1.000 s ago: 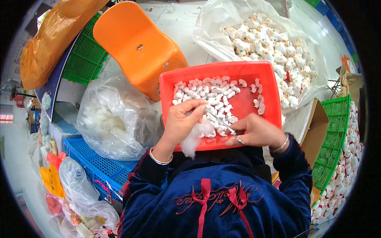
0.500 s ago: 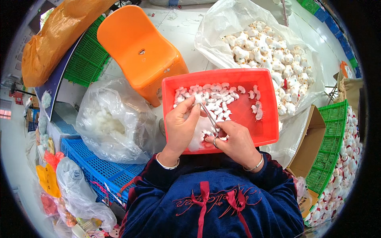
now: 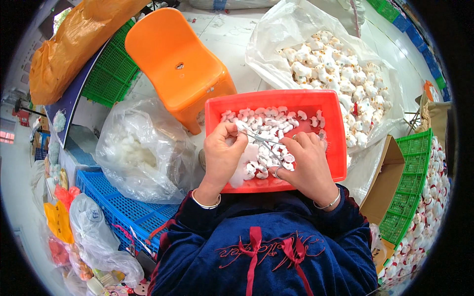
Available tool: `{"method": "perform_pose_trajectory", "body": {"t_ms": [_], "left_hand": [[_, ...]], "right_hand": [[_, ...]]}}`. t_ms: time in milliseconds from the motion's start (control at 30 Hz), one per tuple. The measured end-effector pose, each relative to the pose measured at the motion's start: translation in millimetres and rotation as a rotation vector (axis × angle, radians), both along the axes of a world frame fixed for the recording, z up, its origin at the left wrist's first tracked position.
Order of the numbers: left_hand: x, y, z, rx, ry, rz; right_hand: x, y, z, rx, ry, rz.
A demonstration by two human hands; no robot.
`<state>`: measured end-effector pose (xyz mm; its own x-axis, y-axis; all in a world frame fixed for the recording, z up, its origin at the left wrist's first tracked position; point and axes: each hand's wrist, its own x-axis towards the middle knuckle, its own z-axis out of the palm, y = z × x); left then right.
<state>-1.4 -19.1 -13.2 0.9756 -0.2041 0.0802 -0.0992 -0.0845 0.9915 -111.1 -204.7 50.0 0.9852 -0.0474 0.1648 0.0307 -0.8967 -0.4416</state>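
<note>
A red plastic tray (image 3: 276, 185) in front of me holds many small white curved fabric pieces (image 3: 269, 118). At its left side my left hand (image 3: 222, 153) pinches one small white piece (image 3: 241, 127) between thumb and fingertips. Over the tray, my right hand (image 3: 311, 160) has its thumb and fingers at the ring handles of thin metal scissor-handled forceps (image 3: 269, 142). The handles are spread apart, and the tips reach to the piece in my left hand. White stuffing fluff (image 3: 239, 173) lies beside the left wrist, partly hidden by the hand.
An orange chair (image 3: 177, 59) stands beyond the tray on the left. Left of the tray is a clear plastic bag (image 3: 143, 148) of white stuffing above a blue crate (image 3: 118, 200). A large bag (image 3: 276, 39) of stuffed white toys lies at the far right, near a cardboard box (image 3: 382, 177) and green crate (image 3: 410, 182).
The forceps' handles have gone from close together to spread wide. My right hand has moved right and up, its fingers opened out. The left hand keeps its pinch.
</note>
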Motion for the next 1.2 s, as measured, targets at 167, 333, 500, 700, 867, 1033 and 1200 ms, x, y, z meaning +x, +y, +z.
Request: {"method": "perform_pose_trajectory", "body": {"t_ms": [167, 333, 500, 700, 867, 1033, 1200], "left_hand": [[-0.7, -1.0, -3.2, 0.028, -0.043, 0.031], [-5.1, -4.5, 1.7, -0.104, 0.035, 0.007], [-12.2, -4.9, -0.3, -0.099, -0.075, -0.062], [6.8, 14.5, 18.3, -0.152, 0.293, -0.298], [6.4, 11.7, 9.8, -0.219, 0.341, -0.34], [3.6, 10.6, 8.3, -0.15, 0.327, -0.328], [5.8, 10.7, 5.9, -0.13, 0.35, -0.386]], "right_hand": [[-1.6, -1.8, -5.1, -0.02, 0.058, 0.004], [0.1, -2.9, -15.5, 0.174, 0.162, 0.061], [-0.8, -3.2, -20.9, 0.274, 0.166, 0.05], [-5.5, -26.6, -8.3, -0.06, 0.001, 0.044], [-6.2, -32.4, 2.2, -0.148, 0.0, 0.089], [-6.2, -30.3, 3.0, -0.124, 0.047, 0.129], [-6.4, -31.2, 3.7, -0.046, 0.093, 0.12]]}}
